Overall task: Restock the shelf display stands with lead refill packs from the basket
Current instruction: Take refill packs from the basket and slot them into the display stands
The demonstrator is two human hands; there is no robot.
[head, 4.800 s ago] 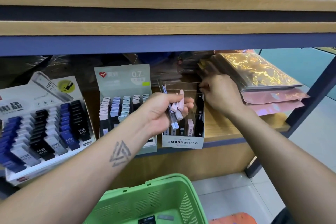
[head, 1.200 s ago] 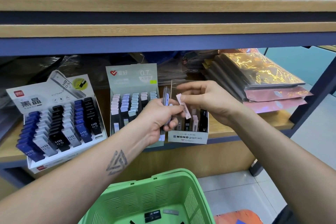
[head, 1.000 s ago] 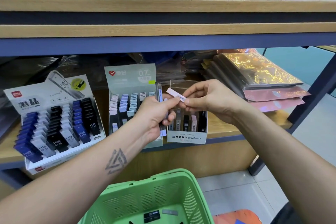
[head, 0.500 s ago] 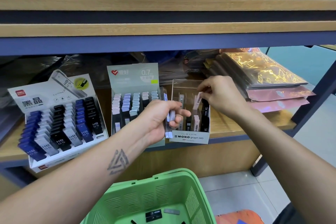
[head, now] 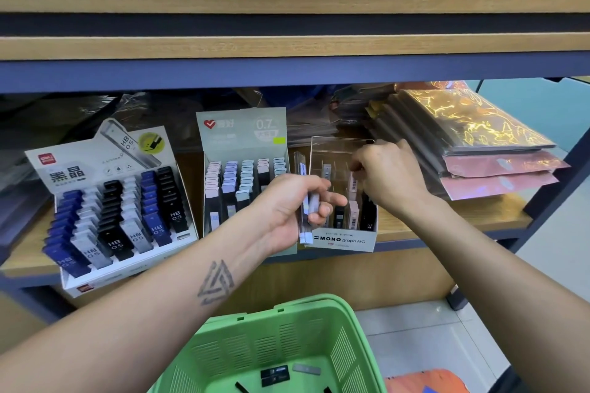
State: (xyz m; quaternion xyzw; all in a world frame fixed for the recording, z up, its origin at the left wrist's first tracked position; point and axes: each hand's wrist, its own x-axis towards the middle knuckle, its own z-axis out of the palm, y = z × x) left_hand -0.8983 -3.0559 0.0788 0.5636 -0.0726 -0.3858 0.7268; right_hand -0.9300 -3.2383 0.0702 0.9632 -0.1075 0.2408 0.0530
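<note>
Fingers (head: 322,201) of left hand (head: 287,210) curl round a few lead refill packs (head: 308,201), w/ right hand (head: 388,175) fingers curled inside the MONO stand (head: 343,241) at the shelf (head: 447,220) front edge; grip unclear. Green basket (head: 287,306) below holds more packs. Open shelf room right of stand.

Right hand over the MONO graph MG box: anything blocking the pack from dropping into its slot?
Nothing visible does. The right hand pinches a pink lead refill pack above the MONO graph MG box, whose top is open. Packs already fill the front slots; the slot under the pack is hidden by the hand.
</note>
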